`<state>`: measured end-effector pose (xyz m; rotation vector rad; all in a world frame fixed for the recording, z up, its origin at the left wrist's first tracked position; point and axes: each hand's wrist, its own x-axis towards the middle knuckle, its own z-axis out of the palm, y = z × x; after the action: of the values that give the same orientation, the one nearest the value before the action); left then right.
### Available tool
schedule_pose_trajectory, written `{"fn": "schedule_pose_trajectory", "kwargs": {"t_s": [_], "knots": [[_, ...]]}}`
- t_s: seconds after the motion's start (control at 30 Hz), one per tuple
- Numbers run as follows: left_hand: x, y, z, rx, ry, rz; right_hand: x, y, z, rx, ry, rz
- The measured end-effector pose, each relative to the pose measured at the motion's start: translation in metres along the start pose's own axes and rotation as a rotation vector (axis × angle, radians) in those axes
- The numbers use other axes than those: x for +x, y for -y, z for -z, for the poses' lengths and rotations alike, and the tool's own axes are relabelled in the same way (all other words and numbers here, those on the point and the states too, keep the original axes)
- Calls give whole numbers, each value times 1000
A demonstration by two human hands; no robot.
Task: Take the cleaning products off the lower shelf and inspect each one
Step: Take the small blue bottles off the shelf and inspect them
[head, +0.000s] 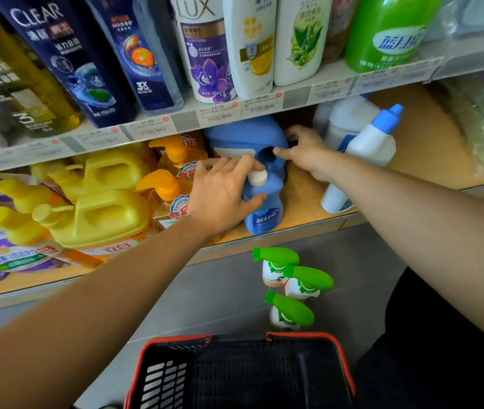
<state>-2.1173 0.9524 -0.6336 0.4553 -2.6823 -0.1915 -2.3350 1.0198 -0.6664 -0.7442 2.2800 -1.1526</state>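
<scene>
Wooden shelving in a shop aisle is filling our view, and we are reaching both arms onto the lower shelf (308,199), between yellow jugs (108,214) on the left and a white bottle with a blue cap (370,143) on the right. Our left hand (220,190) is wrapping its fingers round the neck of a small blue detergent bottle (264,214), just under its white cap (258,177). That bottle is standing upright near the shelf's front edge, directly ahead of us. Our right hand (305,149) is reaching deeper, fingers curling over the handle of a large blue jug (243,134) just behind it, thumb at the handle opening. We are judging that the small bottle must come out first, since it is blocking the jug's way forward. Below the shelf, green spray bottles (294,278) are standing near a red-rimmed black basket (347,367).
</scene>
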Motion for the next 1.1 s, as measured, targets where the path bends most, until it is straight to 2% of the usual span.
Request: {"fn": "schedule_pose_trajectory", "kwargs": {"t_s": [0.1, 0.23, 0.33, 0.53, 0.7, 0.77, 0.87, 1.1], "knots": [[1, 2, -1, 30, 52, -1, -4, -3, -3, 47, 97, 18], [-1, 5, -2, 86, 29, -16, -10, -6, -2, 133, 209, 32], [-5, 6, -5, 167, 8, -63, -19, -9, -1, 100, 181, 3], [-6, 2, -8, 193, -37, -38, -49, -19, 1, 9, 115, -16], [-9, 0, -6, 208, 6, -15, -72, -30, 13, -124, 63, -55], [-9, -1, -5, 189, 15, -8, -81, -36, 15, -47, 33, -111], [-9, -4, -4, 191, 19, -1, -91, -40, 15, 195, 101, -140], [-14, -4, -1, 234, 23, -23, -99, -14, 22, 286, 10, 24]]}}
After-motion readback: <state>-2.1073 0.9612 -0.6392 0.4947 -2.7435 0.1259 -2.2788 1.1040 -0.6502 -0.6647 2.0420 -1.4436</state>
